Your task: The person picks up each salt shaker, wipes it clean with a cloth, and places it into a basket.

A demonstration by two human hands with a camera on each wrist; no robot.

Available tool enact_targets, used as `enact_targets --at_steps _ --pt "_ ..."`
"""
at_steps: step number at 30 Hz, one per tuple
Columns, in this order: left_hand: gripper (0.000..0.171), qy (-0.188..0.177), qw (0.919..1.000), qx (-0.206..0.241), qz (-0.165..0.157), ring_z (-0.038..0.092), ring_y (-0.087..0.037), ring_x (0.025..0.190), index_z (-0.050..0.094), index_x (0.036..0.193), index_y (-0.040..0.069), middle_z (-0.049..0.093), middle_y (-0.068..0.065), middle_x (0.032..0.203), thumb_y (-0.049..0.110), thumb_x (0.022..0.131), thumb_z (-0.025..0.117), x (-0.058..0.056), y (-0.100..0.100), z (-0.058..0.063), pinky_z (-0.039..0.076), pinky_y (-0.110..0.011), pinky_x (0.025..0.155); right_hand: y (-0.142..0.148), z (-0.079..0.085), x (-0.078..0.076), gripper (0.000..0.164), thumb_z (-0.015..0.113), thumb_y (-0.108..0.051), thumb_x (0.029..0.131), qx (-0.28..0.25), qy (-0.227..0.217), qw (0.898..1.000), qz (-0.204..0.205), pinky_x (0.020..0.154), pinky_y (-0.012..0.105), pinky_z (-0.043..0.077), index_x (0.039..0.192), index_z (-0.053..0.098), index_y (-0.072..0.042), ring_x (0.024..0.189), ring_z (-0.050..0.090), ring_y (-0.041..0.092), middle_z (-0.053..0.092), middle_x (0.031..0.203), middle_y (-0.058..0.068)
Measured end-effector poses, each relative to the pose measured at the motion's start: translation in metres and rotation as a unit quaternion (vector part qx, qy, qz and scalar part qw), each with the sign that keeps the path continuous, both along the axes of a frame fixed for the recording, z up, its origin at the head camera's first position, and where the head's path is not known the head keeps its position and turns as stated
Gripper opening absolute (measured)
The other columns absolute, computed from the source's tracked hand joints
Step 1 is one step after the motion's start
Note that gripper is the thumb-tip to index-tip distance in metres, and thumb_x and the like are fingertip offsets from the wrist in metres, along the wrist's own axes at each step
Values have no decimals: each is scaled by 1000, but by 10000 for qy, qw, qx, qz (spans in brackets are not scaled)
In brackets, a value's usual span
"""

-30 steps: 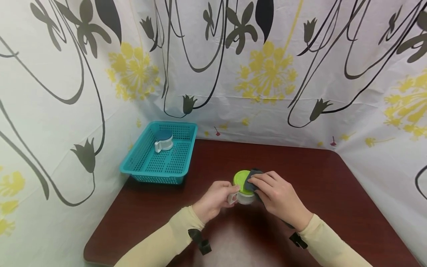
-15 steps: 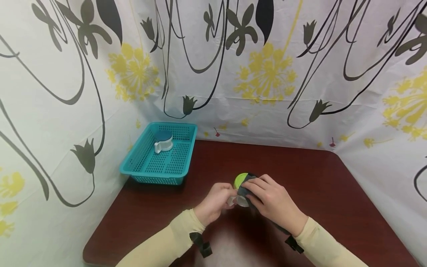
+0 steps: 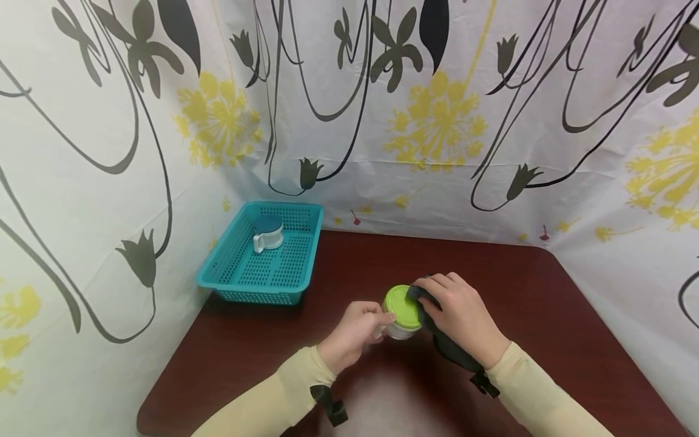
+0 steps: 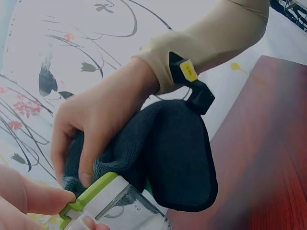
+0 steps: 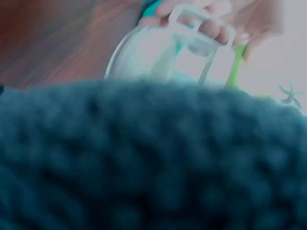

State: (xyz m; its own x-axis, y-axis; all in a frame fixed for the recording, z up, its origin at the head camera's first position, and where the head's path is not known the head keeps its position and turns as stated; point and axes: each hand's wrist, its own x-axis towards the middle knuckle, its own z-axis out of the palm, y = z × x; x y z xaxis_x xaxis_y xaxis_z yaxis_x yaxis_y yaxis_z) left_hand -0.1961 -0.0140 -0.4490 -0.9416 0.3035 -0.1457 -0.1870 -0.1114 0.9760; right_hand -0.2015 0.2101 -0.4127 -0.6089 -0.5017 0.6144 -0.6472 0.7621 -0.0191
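A small clear jar with a green lid [image 3: 402, 307] and a white handle [image 5: 204, 29] is tilted between the two hands in the head view. My left hand [image 3: 354, 332] grips the jar by its handle, thumb at the lid's edge. On the other side my right hand [image 3: 461, 312] holds a dark grey cloth [image 4: 177, 153] against the lid's right edge. The cloth's loose end hangs below the right wrist. In the right wrist view the cloth fills the lower part and hides the right hand.
A turquoise basket [image 3: 261, 276] stands at the left back of the dark red table [image 3: 360, 261]. Inside it sits a similar jar with a blue lid [image 3: 268, 224]. A patterned white curtain [image 3: 349, 139] encloses the table's back and sides.
The right hand with the cloth went left over the lid, covering most of it, then back right to the lid's edge. The left hand keeps its hold on the jar, nearly still.
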Motion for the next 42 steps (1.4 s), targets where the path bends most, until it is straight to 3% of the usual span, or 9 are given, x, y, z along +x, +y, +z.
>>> enact_targets --at_steps 8,20,34,38,42 --pt "30 -104 9999 -67 -61 52 -19 63 54 67 9 54 -4 68 15 89 74 -2 -3 -4 46 -33 64 -1 -12 -7 41 86 -7 78 -200 -120 9996 133 72 35 53 115 71 -15 90 56 14 68 106 -6" --pt "24 -108 9999 89 -81 54 -19 68 56 68 8 55 -4 71 6 88 70 -9 -1 -7 45 -33 65 -33 -4 3 37 84 -9 81 -322 -446 9952 813 70 30 52 115 72 -19 88 53 10 68 108 -10" --pt "32 -119 9999 -8 -66 51 -19 63 47 62 11 44 -1 58 2 86 68 -13 -3 -14 44 -33 63 -44 -11 2 38 87 -9 77 -100 -242 9984 497 70 32 53 112 73 -18 89 53 14 69 107 -8" --pt "32 -19 9999 -87 -133 51 -20 66 49 64 10 43 -1 57 6 89 69 -16 -5 -12 43 -33 64 -43 -12 -3 38 87 -12 78 9 -51 9993 366 67 33 55 113 73 -18 89 54 15 70 108 -8" --pt "30 98 9997 -159 -160 54 -20 69 52 67 9 50 -3 63 11 91 70 -21 -6 -11 45 -34 63 -39 -9 -18 38 86 -15 79 115 143 9997 176 62 35 56 114 74 -19 88 57 16 70 106 -6"
